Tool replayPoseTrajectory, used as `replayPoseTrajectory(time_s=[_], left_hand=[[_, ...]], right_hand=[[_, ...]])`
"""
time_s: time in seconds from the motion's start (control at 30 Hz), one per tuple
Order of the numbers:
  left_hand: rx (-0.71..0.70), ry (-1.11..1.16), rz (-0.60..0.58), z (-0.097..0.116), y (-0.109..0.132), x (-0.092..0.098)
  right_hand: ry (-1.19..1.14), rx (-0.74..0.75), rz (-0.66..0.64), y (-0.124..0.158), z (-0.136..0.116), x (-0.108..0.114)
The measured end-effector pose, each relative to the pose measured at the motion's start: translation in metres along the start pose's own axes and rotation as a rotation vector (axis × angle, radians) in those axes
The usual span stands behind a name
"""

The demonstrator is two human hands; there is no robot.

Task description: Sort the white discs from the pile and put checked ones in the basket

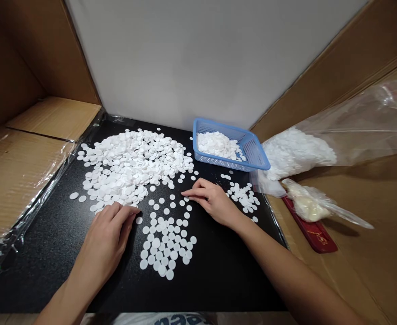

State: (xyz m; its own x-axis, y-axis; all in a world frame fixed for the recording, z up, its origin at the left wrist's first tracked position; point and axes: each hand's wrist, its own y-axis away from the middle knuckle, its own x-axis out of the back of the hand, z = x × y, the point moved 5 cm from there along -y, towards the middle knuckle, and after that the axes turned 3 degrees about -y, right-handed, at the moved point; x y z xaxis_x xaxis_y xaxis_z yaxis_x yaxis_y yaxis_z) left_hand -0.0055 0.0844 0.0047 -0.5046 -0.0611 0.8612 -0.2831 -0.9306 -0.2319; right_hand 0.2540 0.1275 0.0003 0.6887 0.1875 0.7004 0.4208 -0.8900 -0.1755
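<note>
A large heap of small white round discs (137, 158) lies on the black tabletop. My left hand (108, 230) rests at the heap's near edge, fingers bent and palm down, the index fingertip close to a single disc (139, 220). Some of its fingertips are hidden behind the hand. My right hand (213, 201) reaches in from the right with fingers stretched and a little apart, their tips just above a few loose discs (182, 202). No disc shows in its grasp. Between the hands and nearer to me, a loose group of discs (166, 246) is spread mostly one layer deep.
A blue plastic basket (255, 153) with discs inside stands at the back right. Another small disc cluster (245, 197) lies right of my right hand. Beyond the table edge are a clear bag of discs (296, 151), a red box (315, 234) and cardboard walls (25, 167).
</note>
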Motion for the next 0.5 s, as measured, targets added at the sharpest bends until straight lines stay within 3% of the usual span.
replayPoseTrajectory(time_s=[0.37,0.5], left_hand=[[0.042,0.076,0.091,0.004,0.008,0.007],[0.072,0.110,0.126,0.006,0.012,0.010]], right_hand=[[-0.108,-0.144,0.086,0.003,-0.002,0.003],[-0.098,-0.124,0.060,0.005,-0.005,-0.004]])
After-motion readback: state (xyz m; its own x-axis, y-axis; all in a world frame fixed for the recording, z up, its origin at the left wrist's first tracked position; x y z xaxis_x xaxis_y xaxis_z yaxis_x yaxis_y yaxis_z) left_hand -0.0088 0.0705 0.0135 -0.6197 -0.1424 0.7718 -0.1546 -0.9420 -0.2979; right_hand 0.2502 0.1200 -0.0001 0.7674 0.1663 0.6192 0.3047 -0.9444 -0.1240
